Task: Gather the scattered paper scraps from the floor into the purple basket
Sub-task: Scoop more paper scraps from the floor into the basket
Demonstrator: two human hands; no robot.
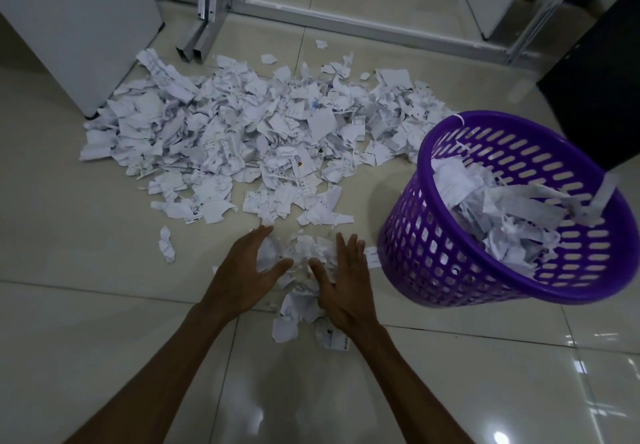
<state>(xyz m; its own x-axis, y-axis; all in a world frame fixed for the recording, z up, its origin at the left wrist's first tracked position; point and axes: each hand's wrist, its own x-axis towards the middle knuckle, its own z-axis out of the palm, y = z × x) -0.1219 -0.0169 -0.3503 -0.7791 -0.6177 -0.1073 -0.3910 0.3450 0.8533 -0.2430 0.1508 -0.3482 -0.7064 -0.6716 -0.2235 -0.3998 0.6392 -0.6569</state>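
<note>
Your left hand (247, 272) and right hand (341, 279) are low over the floor (86, 322), palms turned toward each other, fingers straight and spread, pressing a small clump of paper scraps (299, 256) between them. Neither hand curls round anything; both lie flat-fingered against the sides of the clump, with a few loose pieces spilling out below your wrists.

Beyond your fingertips lies the big heap of scraps (263, 125), spread wide across the pale tiles, its near edge just ahead of your hands. One stray scrap (166, 244) sits alone to the left of your left hand, apart from the rest.

To the right of your right hand, close by, stands the purple basket (450, 253), slotted sides, already partly filled with crumpled paper and long strips, some hanging over the far rim. A small scrap lies on the floor between your right hand and the basket's foot.

Far beyond the heap, to the left of your left hand, a white cabinet (76, 28) stands with its corner touching the heap's edge. Straight ahead past the heap, grey metal legs (204, 18) and a floor rail run across. Behind the basket, to the far right, a dark panel (595, 73) rises close against the basket's far side. Between your hands and the basket only bare tile and that one small scrap lie
</note>
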